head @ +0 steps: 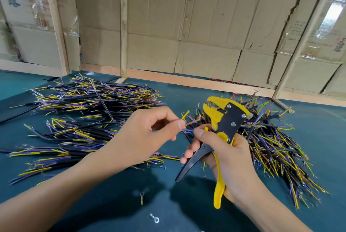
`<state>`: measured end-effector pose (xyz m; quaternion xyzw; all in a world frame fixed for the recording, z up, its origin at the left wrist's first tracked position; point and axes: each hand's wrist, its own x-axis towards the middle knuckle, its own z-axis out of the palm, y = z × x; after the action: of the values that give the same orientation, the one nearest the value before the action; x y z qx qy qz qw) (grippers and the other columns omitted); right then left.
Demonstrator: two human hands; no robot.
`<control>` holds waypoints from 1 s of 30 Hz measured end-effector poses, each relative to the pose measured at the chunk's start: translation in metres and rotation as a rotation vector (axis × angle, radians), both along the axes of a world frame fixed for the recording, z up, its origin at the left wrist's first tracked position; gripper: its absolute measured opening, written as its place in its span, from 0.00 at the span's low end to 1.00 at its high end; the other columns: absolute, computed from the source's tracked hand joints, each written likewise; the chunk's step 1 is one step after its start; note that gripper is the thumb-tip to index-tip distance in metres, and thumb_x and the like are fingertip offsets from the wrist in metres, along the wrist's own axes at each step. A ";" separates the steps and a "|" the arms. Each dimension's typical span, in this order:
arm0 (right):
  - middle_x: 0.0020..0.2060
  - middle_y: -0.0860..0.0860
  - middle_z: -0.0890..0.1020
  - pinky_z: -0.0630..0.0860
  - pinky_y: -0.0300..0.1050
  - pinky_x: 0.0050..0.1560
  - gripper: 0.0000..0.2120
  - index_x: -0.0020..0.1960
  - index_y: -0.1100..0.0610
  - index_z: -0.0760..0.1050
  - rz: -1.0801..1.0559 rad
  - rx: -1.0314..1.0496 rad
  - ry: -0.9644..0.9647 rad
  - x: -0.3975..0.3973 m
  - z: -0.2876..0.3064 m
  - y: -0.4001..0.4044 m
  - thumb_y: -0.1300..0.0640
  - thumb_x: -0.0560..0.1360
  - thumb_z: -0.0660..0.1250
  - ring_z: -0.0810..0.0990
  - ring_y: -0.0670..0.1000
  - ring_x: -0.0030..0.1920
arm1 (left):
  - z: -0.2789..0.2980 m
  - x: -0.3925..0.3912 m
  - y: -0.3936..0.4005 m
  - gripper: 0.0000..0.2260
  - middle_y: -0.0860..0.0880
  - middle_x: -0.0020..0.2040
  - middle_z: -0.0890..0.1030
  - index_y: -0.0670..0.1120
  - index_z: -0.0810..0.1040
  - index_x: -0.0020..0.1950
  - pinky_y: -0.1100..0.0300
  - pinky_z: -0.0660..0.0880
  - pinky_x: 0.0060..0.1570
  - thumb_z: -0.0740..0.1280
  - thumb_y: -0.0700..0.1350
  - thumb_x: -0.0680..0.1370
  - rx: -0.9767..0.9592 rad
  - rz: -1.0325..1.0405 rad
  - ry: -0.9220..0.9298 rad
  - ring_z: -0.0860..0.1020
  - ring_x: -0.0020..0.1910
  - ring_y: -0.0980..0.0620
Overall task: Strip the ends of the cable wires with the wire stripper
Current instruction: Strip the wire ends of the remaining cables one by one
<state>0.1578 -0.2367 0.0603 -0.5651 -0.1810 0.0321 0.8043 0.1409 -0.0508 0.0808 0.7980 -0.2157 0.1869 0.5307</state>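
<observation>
One wire stripper [223, 119] stands upright in the right hand [228, 158], fingers curled round its handles; just left of it, the left hand [142, 136] pinches one cable's wires [189, 124]; three cable piles flank it; two ring terminals [154, 219] lie below.

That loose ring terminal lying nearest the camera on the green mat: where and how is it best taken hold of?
Probably by its short crimp barrel, not the ring. The small silver ring terminal lies flat on the teal mat, ring toward the lower right, barrel toward the upper left. Come straight down from above and pinch the barrel across its width; the flat ring gives the fingers little to catch.
</observation>
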 end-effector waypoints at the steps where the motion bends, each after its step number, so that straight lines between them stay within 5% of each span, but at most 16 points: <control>1: 0.29 0.62 0.76 0.81 0.61 0.38 0.04 0.39 0.60 0.80 0.008 -0.006 -0.002 0.000 -0.001 0.000 0.62 0.73 0.72 0.79 0.64 0.29 | 0.001 0.001 0.000 0.09 0.58 0.28 0.75 0.47 0.79 0.39 0.71 0.63 0.27 0.68 0.45 0.80 -0.028 0.001 0.004 0.66 0.24 0.61; 7: 0.33 0.66 0.79 0.81 0.61 0.38 0.10 0.41 0.65 0.80 0.129 -0.068 0.064 -0.002 -0.003 -0.001 0.57 0.71 0.75 0.81 0.66 0.32 | 0.006 0.003 0.003 0.10 0.63 0.25 0.73 0.51 0.75 0.42 0.71 0.59 0.27 0.61 0.53 0.80 0.025 0.126 -0.061 0.64 0.23 0.59; 13: 0.34 0.67 0.79 0.81 0.62 0.39 0.11 0.40 0.65 0.82 0.231 -0.113 0.119 -0.004 -0.003 -0.003 0.56 0.68 0.76 0.83 0.69 0.36 | 0.010 0.005 0.008 0.09 0.64 0.29 0.75 0.52 0.75 0.43 0.70 0.62 0.28 0.62 0.49 0.82 0.079 0.279 -0.122 0.68 0.25 0.59; 30: 0.31 0.65 0.79 0.79 0.76 0.43 0.11 0.37 0.63 0.79 0.276 -0.119 0.031 0.000 -0.009 -0.006 0.55 0.69 0.74 0.82 0.68 0.33 | 0.014 -0.001 0.000 0.09 0.66 0.29 0.74 0.55 0.73 0.40 0.74 0.63 0.29 0.62 0.52 0.80 0.109 0.240 -0.201 0.70 0.27 0.63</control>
<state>0.1579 -0.2425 0.0516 -0.5811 -0.2423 0.1615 0.7600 0.1396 -0.0503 0.0944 0.8229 -0.1809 0.3159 0.4363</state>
